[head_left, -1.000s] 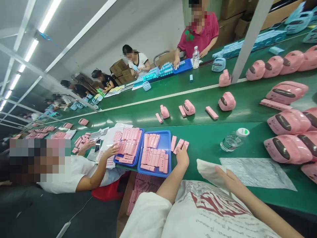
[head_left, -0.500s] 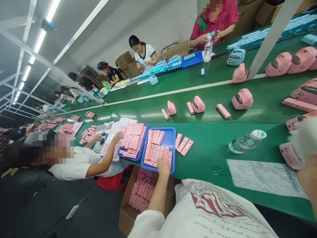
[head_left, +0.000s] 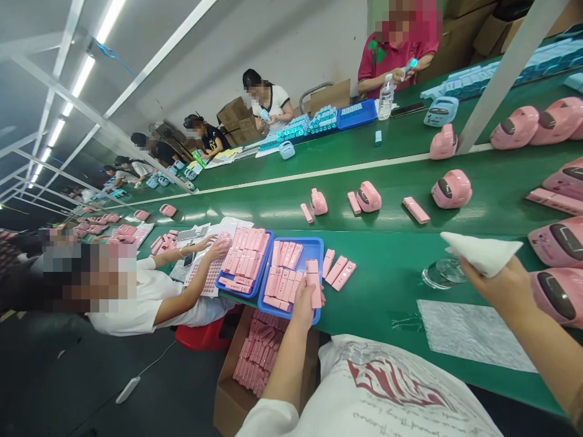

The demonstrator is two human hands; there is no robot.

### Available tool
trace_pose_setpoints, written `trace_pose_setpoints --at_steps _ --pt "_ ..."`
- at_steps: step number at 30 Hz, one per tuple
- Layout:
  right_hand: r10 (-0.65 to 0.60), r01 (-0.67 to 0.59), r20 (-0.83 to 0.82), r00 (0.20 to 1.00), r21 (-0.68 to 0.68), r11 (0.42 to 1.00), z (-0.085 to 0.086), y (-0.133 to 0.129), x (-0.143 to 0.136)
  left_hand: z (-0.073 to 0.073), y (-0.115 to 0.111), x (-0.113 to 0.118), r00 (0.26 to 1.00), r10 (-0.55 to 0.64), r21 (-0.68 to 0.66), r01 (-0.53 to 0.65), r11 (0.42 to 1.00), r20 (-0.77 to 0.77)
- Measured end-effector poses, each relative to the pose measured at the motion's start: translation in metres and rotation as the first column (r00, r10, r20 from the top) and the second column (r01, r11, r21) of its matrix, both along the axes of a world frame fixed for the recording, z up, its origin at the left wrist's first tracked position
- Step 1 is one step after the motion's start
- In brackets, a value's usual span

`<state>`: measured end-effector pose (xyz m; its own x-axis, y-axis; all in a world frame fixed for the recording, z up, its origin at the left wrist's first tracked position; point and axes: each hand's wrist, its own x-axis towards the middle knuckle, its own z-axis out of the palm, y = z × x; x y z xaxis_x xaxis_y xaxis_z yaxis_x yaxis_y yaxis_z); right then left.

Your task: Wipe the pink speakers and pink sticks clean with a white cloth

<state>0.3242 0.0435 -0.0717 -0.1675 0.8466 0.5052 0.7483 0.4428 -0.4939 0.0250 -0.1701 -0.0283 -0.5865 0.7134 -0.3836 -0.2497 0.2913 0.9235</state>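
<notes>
My left hand [head_left: 304, 301] is closed around a pink rectangular stick-shaped part [head_left: 313, 280], held upright above the near side of a blue tray [head_left: 319, 243]. Several similar pink parts [head_left: 282, 280] lie in rows inside that tray. On the right, my right hand [head_left: 505, 288] grips a folded white cloth [head_left: 483, 252], its fingers partly hidden beneath it. The cloth covers part of a clear plastic bottle [head_left: 441, 273] lying on the green table. Three more pink parts [head_left: 337, 268] rest just right of the tray.
A second blue tray [head_left: 255, 291] of pink parts sits beside a co-worker [head_left: 150, 297]. Below stands a cardboard box [head_left: 228, 388] with more parts. A pale sheet [head_left: 473, 334] lies before me. Pink rounded housings [head_left: 452, 188] stand on the belt and at right.
My left hand has lifted a pink part out of the tray. My right hand has come left from the frame's edge with the white cloth, now over the bottle's cap end.
</notes>
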Motion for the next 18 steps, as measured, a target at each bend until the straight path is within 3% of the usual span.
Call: trace_pose_setpoints --at_steps 4,6,7,9,11,12,15,18 --pt "-0.116 0.095 -0.137 0.984 -0.145 0.985 0.002 0.014 -0.005 0.037 0.007 0.023 0.976 -0.117 0.245 0.070 0.967 0.185" --pt "-0.229 0.190 -0.275 0.934 -0.162 0.968 0.003 0.018 -0.005 0.053 0.006 0.032 0.946 -0.218 0.337 0.130 0.932 0.240" --pt "-0.303 0.249 -0.395 0.867 -0.183 0.951 0.002 0.019 -0.004 0.059 0.006 0.035 0.931 -0.260 0.357 0.159 0.921 0.256" --pt "-0.430 0.329 -0.640 0.637 -0.279 0.902 -0.002 0.021 0.000 0.067 0.005 0.040 0.898 -0.305 0.378 0.176 0.909 0.316" --pt "-0.478 0.287 -0.768 0.427 -0.386 0.877 -0.008 0.026 0.005 0.071 0.006 0.044 0.855 -0.310 0.391 0.139 0.910 0.417" --pt "-0.478 0.234 -0.790 0.384 -0.417 0.878 -0.012 0.031 0.009 0.071 0.006 0.045 0.828 -0.310 0.395 0.118 0.911 0.467" --pt "-0.439 0.051 -0.788 0.432 -0.464 0.884 -0.019 0.047 0.022 0.069 0.007 0.048 0.774 -0.329 0.414 0.096 0.905 0.540" --pt "-0.391 -0.044 -0.793 0.466 -0.463 0.885 -0.020 0.058 0.035 0.066 0.007 0.048 0.782 -0.323 0.417 0.089 0.905 0.533"
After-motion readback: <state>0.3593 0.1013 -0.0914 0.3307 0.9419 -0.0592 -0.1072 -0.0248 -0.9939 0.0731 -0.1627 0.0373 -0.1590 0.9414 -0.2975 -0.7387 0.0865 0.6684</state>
